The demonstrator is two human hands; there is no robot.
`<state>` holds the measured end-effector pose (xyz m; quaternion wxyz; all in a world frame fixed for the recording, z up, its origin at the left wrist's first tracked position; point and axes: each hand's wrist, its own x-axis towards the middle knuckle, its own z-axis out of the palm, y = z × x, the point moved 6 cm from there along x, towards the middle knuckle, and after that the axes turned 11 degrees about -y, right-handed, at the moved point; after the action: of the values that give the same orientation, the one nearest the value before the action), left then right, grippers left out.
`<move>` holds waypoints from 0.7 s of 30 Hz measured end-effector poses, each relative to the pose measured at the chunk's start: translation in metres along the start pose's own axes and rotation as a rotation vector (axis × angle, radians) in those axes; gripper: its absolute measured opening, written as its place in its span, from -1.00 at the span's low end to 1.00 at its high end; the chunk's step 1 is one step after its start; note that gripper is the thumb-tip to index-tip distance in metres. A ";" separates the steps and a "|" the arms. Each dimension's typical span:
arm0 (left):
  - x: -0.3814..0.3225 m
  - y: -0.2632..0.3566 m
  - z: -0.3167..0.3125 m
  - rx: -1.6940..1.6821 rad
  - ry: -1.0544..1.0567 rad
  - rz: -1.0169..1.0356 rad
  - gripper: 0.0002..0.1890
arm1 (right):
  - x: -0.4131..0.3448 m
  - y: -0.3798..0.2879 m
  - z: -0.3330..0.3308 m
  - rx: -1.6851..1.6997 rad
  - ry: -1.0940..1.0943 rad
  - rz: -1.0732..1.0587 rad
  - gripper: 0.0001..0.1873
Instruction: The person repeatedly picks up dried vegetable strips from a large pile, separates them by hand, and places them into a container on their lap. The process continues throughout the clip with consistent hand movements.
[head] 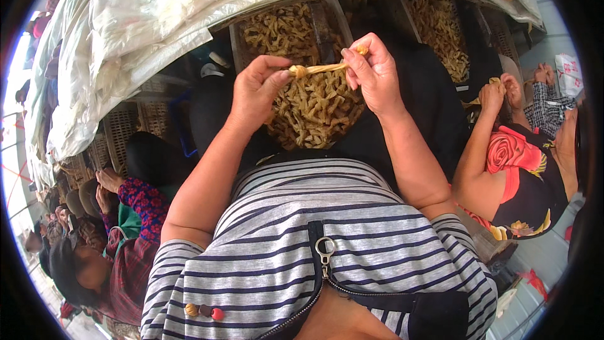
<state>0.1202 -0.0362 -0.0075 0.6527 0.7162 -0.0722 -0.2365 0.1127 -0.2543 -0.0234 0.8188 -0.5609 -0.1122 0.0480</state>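
Note:
A yellowish-brown pliable strip [325,69], perhaps plant or food material, stretches between my two hands, with a knot-like lump near its left end. My left hand [259,87] pinches that end between thumb and fingers. My right hand [375,73] grips the other end, where a small folded tip shows above the thumb. Below the strip, a heap of similar knotted pieces [318,108] lies between my dark-clothed legs. What holds this heap is mostly hidden.
Crates with more knotted pieces [278,30] [439,33] stand under a surface draped in clear plastic sheeting [141,19]. Woven plastic baskets [120,127] are at the left. Co-workers sit close on both sides; at the right, a co-worker's hands [495,92] hold a similar strip.

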 end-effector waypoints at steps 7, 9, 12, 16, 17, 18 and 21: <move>0.039 0.025 -0.016 0.353 0.160 0.124 -0.87 | 0.039 -0.002 -0.012 -0.092 0.166 -0.077 -0.75; 0.056 0.020 -0.015 0.230 0.175 0.212 -0.86 | 0.051 0.012 -0.021 -0.194 0.173 -0.063 -0.75; 0.052 -0.022 -0.023 0.392 0.143 0.123 -0.84 | 0.039 0.029 -0.027 -0.165 0.209 0.092 -0.77; 0.017 -0.021 -0.008 -0.056 0.104 0.077 -0.83 | 0.015 -0.020 0.011 -0.086 0.114 -0.106 -0.84; 0.014 -0.014 -0.015 -0.046 0.127 0.105 -0.84 | 0.011 -0.045 0.028 -0.191 0.066 -0.149 -0.86; 0.010 -0.014 -0.027 0.031 0.200 0.187 -0.86 | 0.003 -0.064 0.038 -0.270 0.058 -0.341 -0.89; -0.016 -0.023 -0.051 -0.111 0.272 -0.073 -0.86 | -0.012 -0.124 0.044 -0.130 0.132 -0.467 -0.91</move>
<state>0.1232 0.0197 -0.0244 0.6861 0.7065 0.0563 -0.1643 0.0853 -0.2625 0.1053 0.7755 -0.5732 -0.1877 -0.1866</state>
